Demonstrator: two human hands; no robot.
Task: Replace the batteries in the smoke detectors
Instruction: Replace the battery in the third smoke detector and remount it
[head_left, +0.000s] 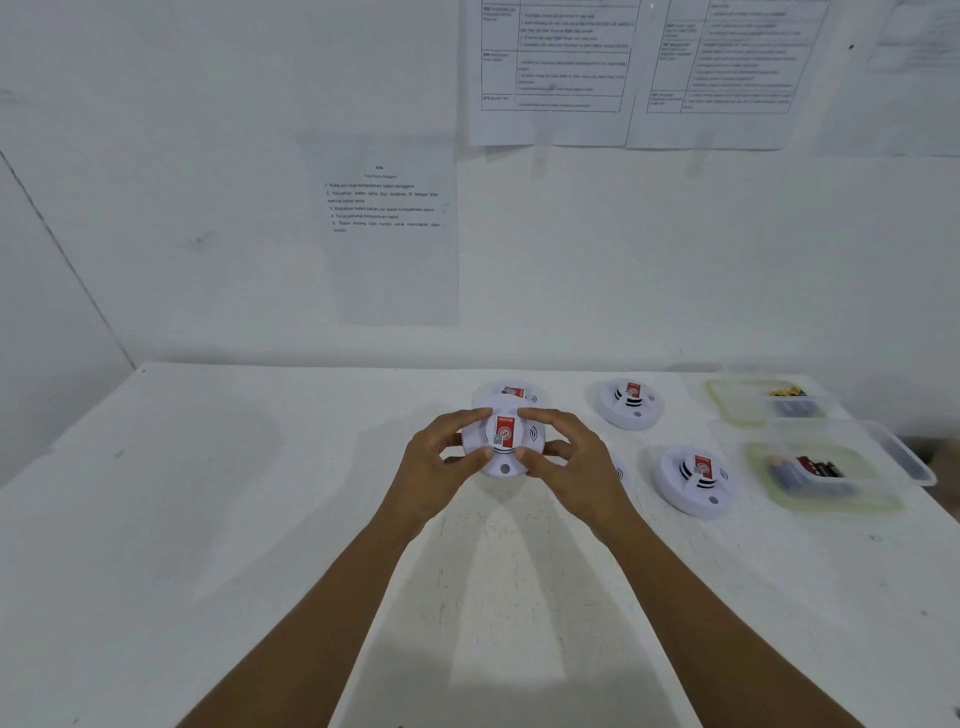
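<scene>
A round white smoke detector with a red label is held above the white table, face towards me. My left hand grips its left rim and my right hand grips its right rim, fingers curled round the edge. Behind it another detector lies on the table, partly hidden. Two more detectors sit to the right, one far and one near. A sliver of another detector shows behind my right hand.
Two clear plastic containers stand at the right edge: the far one holds batteries with yellow tips, the near one holds batteries and dark red items. Printed sheets hang on the wall behind the table.
</scene>
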